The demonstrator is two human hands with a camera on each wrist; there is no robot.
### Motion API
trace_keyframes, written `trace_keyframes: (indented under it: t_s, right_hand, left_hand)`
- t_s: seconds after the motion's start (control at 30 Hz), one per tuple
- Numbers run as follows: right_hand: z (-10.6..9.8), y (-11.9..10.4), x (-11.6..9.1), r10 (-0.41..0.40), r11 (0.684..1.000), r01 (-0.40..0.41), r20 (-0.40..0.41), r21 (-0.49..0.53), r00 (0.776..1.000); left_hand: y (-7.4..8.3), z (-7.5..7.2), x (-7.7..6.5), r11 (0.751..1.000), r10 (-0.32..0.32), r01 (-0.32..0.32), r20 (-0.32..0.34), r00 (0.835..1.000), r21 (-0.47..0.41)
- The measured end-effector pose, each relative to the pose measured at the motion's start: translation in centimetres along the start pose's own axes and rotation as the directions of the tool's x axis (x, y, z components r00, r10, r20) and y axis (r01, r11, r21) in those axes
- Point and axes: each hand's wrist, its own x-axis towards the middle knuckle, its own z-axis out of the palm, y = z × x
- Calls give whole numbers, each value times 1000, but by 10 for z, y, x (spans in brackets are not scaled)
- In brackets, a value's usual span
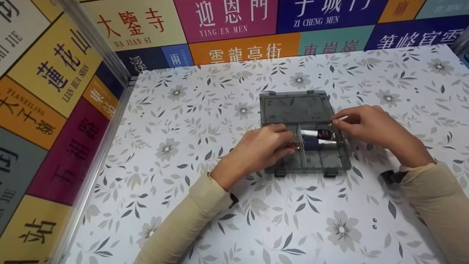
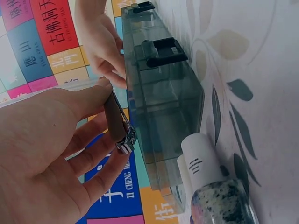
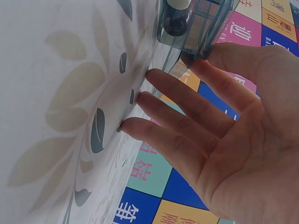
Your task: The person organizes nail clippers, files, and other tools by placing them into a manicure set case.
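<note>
A translucent grey plastic compartment box [image 1: 324,170] lies on the table with its lid [image 1: 295,106] folded back. Two nail polish bottles, one dark red [image 1: 325,134] and one dark blue [image 1: 311,143], rest in its right upper compartment. My left hand [image 1: 262,145] is over the left compartments and holds a nail clipper [image 2: 116,119] with a brown lever between thumb and fingers. At the box's right side, near the lid hinge, my right hand [image 1: 370,124] pinches the box edge with thumb and index finger; the other fingers [image 3: 187,105] extend outward.
Beside the box, a speckled nail polish bottle [image 2: 219,200] with a white cap shows in the left wrist view; my left hand hides it from the head camera. A flower-patterned cover [image 1: 183,227] spans the table. Colourful sign-printed panels [image 1: 234,22] stand behind and at left.
</note>
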Motion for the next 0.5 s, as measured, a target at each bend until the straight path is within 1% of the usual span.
trace_keyframes:
  t_s: [0.17, 0.33, 0.5]
  right_hand:
    - [0, 0, -1, 14, 1000, -15, 12, 16, 1000]
    - [0, 0, -1, 13, 1000, -13, 7, 16, 1000]
    - [0, 0, -1, 6, 1000, -6, 0, 6, 1000]
  left_hand:
    - [3, 3, 1, 1000, 8, -9, 18, 1000, 5]
    - [3, 6, 2, 1000, 3, -4, 34, 999, 25]
    - [3, 8, 1, 1000, 10, -10, 30, 1000, 12]
